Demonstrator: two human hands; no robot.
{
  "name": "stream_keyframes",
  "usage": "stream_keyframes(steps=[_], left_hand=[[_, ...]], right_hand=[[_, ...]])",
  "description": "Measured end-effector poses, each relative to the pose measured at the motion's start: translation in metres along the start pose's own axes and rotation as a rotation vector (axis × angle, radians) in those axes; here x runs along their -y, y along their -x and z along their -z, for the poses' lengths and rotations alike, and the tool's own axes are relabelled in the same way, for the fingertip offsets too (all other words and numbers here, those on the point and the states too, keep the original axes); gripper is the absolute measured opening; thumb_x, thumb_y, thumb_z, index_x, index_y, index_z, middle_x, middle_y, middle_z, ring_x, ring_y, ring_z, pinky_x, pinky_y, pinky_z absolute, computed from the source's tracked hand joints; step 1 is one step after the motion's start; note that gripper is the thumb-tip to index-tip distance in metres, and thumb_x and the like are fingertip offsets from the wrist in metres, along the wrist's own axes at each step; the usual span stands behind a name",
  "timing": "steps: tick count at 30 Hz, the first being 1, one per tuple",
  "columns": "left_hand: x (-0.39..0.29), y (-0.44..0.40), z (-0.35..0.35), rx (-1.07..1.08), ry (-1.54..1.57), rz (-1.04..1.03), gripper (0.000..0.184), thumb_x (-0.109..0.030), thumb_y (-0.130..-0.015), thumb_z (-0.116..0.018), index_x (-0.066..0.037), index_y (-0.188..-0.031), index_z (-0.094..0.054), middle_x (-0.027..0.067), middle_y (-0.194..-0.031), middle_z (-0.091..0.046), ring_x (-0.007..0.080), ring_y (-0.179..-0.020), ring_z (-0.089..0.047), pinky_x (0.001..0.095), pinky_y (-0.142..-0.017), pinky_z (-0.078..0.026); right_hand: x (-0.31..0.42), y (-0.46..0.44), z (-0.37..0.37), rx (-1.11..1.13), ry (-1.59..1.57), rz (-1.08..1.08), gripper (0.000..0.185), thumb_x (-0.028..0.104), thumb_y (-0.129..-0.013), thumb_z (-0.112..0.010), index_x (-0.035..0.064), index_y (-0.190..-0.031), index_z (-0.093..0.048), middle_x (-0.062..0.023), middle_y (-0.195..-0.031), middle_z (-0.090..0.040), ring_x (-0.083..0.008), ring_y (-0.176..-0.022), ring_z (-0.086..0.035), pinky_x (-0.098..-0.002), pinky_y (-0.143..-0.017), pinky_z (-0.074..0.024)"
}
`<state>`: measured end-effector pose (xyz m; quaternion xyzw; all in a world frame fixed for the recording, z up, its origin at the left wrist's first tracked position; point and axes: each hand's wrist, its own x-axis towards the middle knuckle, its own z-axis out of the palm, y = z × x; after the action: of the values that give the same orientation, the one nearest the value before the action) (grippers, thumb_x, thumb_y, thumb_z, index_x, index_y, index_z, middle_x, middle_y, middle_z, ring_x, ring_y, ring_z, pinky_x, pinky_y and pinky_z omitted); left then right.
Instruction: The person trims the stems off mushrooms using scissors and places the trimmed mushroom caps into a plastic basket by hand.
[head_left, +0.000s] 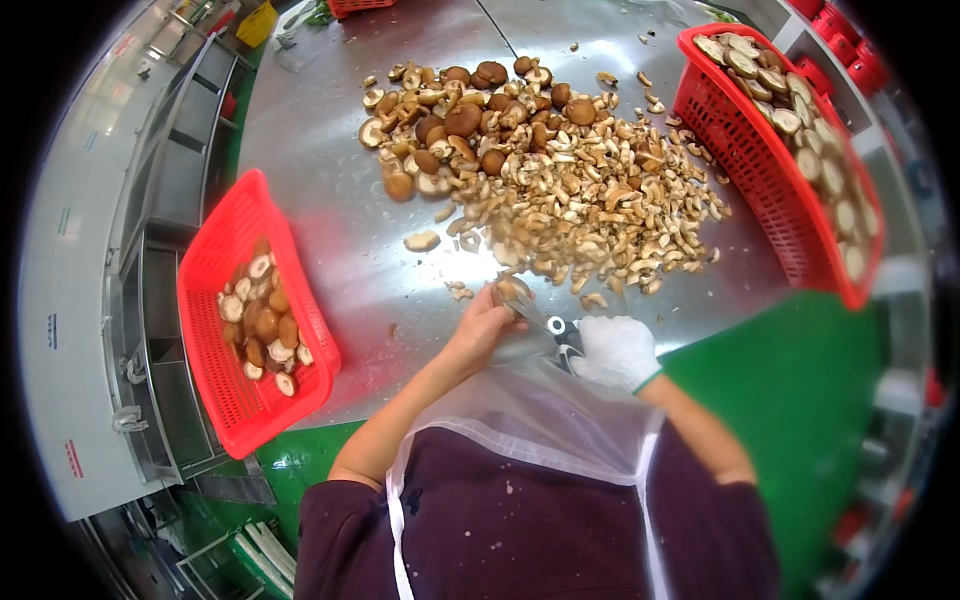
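Near the front edge of the metal table, my bare left hand is closed around a mushroom. In a white glove, my right hand grips a pair of scissors by the dark handles. The scissor blades reach left to the mushroom, touching or very close to it; I cannot tell whether they are apart. Just beyond my hands spreads a large heap of cut mushroom stems. Brown whole mushrooms lie at the heap's far left side.
A red basket with some mushrooms stands at the table's left edge. On the right, another red basket is filled with pale mushroom caps. Green floor shows beyond the metal table.
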<state>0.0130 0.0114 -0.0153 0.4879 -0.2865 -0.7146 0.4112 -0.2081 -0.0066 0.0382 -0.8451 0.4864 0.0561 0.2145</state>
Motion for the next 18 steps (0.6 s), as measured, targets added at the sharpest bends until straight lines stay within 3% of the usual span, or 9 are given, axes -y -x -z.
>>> stream_keyframes(steps=[8,14,16,18], left_hand=[[-0.008,0.004,-0.002,-0.023,0.041,0.072,0.04,0.002,-0.088,-0.037,-0.002,-0.127,-0.045,0.0124,-0.121,-0.059,0.0229,-0.109,-0.061,0.0311,-0.087,-0.053],[-0.011,0.013,0.023,-0.24,0.133,0.031,0.028,-0.018,-0.098,-0.045,-0.002,-0.121,-0.05,0.013,-0.112,-0.062,0.022,-0.091,-0.065,0.0295,-0.078,-0.055],[-0.029,0.034,0.05,-0.31,0.115,-0.183,0.031,-0.029,-0.1,-0.045,-0.003,-0.116,-0.054,0.0128,-0.108,-0.063,0.0205,-0.085,-0.065,0.0298,-0.072,-0.054],[-0.058,0.063,0.092,-0.545,-0.023,-0.381,0.036,-0.038,-0.1,-0.046,-0.006,-0.105,-0.06,0.0098,-0.095,-0.066,0.0196,-0.078,-0.065,0.0298,-0.066,-0.052]], right_hand=[[-0.003,-0.001,-0.018,0.045,-0.047,-0.023,0.037,0.042,-0.083,-0.059,0.0068,-0.07,-0.063,-0.0171,-0.064,-0.064,-0.0353,-0.061,-0.065,-0.0459,-0.055,-0.0524],[-0.012,-0.001,-0.024,-0.026,-0.155,0.047,0.037,0.041,-0.085,-0.058,0.0073,-0.071,-0.063,-0.0164,-0.067,-0.064,-0.0368,-0.064,-0.065,-0.0469,-0.058,-0.0512],[-0.012,0.0,-0.019,-0.007,-0.184,0.014,0.038,0.043,-0.084,-0.061,0.0075,-0.071,-0.062,-0.0162,-0.069,-0.064,-0.0372,-0.066,-0.064,-0.0469,-0.059,-0.0506],[-0.023,0.003,-0.033,-0.129,-0.254,0.008,0.039,0.045,-0.083,-0.064,0.0075,-0.072,-0.062,-0.0161,-0.068,-0.063,-0.0373,-0.066,-0.063,-0.0468,-0.059,-0.0494]])
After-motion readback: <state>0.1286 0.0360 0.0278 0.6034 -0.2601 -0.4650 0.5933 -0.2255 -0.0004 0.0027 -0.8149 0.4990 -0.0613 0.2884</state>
